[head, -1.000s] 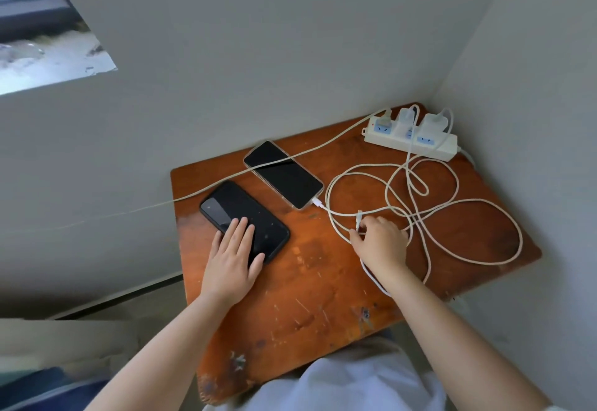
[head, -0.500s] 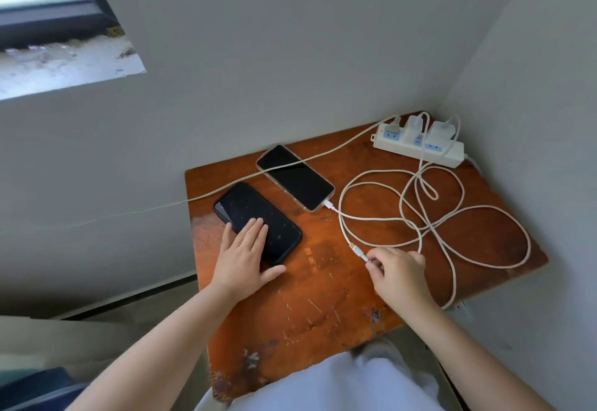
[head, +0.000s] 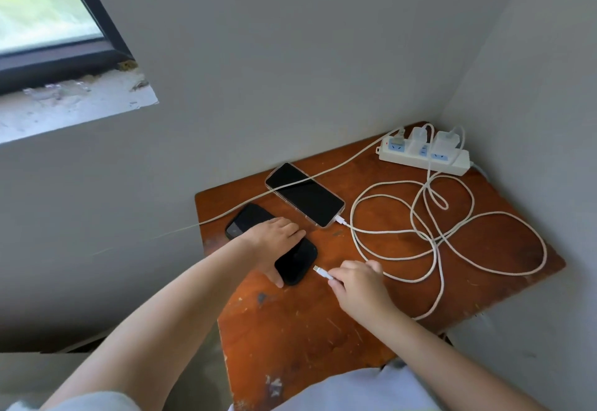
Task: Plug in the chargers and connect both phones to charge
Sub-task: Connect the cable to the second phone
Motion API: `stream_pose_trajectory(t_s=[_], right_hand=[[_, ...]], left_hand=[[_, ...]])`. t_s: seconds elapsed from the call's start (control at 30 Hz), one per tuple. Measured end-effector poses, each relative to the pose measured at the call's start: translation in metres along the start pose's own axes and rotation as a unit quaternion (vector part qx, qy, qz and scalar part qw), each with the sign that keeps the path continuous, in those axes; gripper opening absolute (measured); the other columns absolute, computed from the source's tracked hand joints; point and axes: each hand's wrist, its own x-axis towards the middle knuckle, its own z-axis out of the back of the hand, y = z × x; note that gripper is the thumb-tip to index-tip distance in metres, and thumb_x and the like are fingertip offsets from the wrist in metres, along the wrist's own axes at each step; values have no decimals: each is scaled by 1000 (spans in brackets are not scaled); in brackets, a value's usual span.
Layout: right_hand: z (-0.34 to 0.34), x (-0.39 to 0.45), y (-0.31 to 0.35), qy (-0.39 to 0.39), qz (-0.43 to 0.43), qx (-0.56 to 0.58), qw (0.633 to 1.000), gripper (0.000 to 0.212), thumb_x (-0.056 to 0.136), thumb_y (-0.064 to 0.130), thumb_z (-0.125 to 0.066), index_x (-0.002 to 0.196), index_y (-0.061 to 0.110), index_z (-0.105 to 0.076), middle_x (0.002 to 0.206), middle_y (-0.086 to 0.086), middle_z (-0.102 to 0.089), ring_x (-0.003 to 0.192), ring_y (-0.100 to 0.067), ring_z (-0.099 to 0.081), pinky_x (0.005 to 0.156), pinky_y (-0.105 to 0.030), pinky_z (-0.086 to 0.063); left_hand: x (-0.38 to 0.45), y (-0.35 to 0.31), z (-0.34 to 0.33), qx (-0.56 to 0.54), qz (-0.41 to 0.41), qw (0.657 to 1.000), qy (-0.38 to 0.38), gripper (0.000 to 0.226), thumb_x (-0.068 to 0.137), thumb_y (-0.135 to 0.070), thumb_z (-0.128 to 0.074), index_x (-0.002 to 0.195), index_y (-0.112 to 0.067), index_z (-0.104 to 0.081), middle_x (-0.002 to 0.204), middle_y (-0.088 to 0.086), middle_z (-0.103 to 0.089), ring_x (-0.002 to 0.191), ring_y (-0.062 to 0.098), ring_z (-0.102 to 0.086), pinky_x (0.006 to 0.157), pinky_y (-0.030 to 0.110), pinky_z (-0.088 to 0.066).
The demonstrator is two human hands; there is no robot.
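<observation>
on wooden table (head: pixel 323 346): two phones, two white chargers (head: pixel 433 142) in power strip (head: pixel 420 160); clear-cased phone (head: pixel 305 199) cabled; left hand (head: pixel 274 239) flat on black phone (head: pixel 295 260) (screen dark); right hand (head: pixel 358 281) pinching plug (head: pixel 321 271) just beside it

The left hand (head: pixel 274 236) lies flat, palm down, fingers spread a little. The right hand (head: pixel 358 281) is curled, its fingers (head: pixel 336 276) pinched together. Both arms are bare.
</observation>
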Motion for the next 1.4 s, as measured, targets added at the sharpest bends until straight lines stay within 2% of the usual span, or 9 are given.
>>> stream_pose_trajectory(t_s=[0.1,0.3,0.6,0.83,0.93,1.0,1.1,1.2,1.4], right_hand=[[3,-4,-4,-14,12,-15,1000,27,94,26,-45,116,20,-60,108,-1,-67,99,-14,-56,93,-28,-30],[13,1,-6,-47,26,14,998,24,92,22,-50,110,15,-65,103,-6,-69,95,-17,-59,93,-30,-33],[5,-17,-20,-31,8,22,999,23,92,23,-52,109,15,-65,103,-5,-70,95,-16,-59,92,-29,-32],[14,-18,-12,-27,23,20,999,20,89,17,-57,106,12,-67,96,-9,-72,89,-20,-62,91,-36,-39],[35,-18,-4,-96,58,-2,994,16,66,6,-80,81,9,-74,66,-9,-72,62,-21,-67,69,-45,-55],[48,-20,3,-136,72,-22,988,19,57,6,-85,73,10,-75,58,-7,-71,54,-19,-66,63,-42,-55],[63,-23,11,-152,86,-39,984,14,60,6,-83,70,10,-75,56,-7,-70,54,-20,-65,65,-41,-52],[69,-27,18,-137,87,-58,985,10,61,8,-82,68,11,-75,57,-8,-70,56,-21,-64,67,-42,-50],[68,-32,23,-117,78,-47,989,4,65,5,-79,67,7,-75,59,-13,-71,57,-23,-64,69,-43,-50]], left_hand=[[1,-2,0,4,-9,1000,-8,97,66,-52,-72,139,-10,-23,139,12,-37,124,28,-34,103,36,-35],[-8,-14,-8,44,-63,997,-16,95,69,-60,-63,136,-4,-26,131,14,-42,109,26,-41,89,36,-45],[-19,-25,-35,38,-36,997,-55,102,75,-72,-44,143,-8,-2,150,14,-19,135,30,-17,113,39,-9],[-22,-30,-29,37,-7,998,-55,95,80,-67,-40,142,-5,-5,150,18,-19,136,32,-16,114,38,-7],[-36,-34,-16,24,1,992,-122,97,72,-66,-55,136,1,-29,137,22,-43,127,35,-40,106,39,-32],[-45,-37,-13,27,-12,976,-218,91,60,-68,-63,116,4,-55,110,20,-66,100,35,-63,79,41,-53],[-53,-43,-10,11,-20,955,-295,87,74,-71,-43,107,7,-59,100,20,-69,89,35,-67,67,41,-56],[-57,-49,-9,-21,-6,957,-290,93,84,-68,-13,109,11,-56,102,25,-67,90,39,-65,68,45,-55],[-58,-52,-14,-95,13,952,-291,97,80,-74,-19,114,11,-52,107,27,-64,94,43,-62,76,48,-53]])
